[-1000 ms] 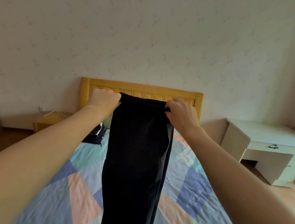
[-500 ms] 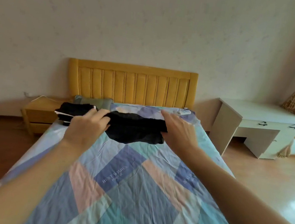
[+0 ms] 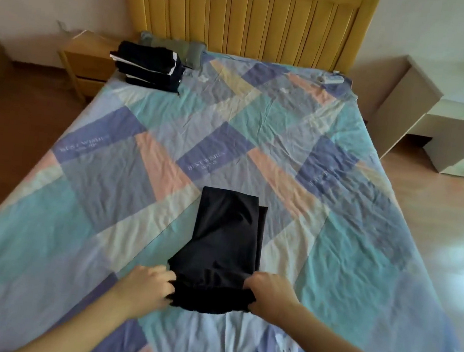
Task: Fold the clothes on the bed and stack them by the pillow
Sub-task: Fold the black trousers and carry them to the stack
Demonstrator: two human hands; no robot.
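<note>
Between hands: black garment (image 3: 224, 251) flat on bed (image 3: 333, 246), near edge bunched. Left hand (image 3: 147, 285) and right hand (image 3: 271, 297) each grip one near corner, fingers curled. Far ahead of left hand: folded dark stack (image 3: 147, 67) touching grey-green pillow (image 3: 182, 48).

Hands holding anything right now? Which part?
Both. Left hand and right hand grip the near end of the black trousers, one at each corner, where the cloth is bunched. The rest lies flat on the bed.

Bare bed (image 3: 141, 194) between you and the folded stack (image 3: 149, 67); only that stack blocks beside the pillow (image 3: 182, 49).
</note>
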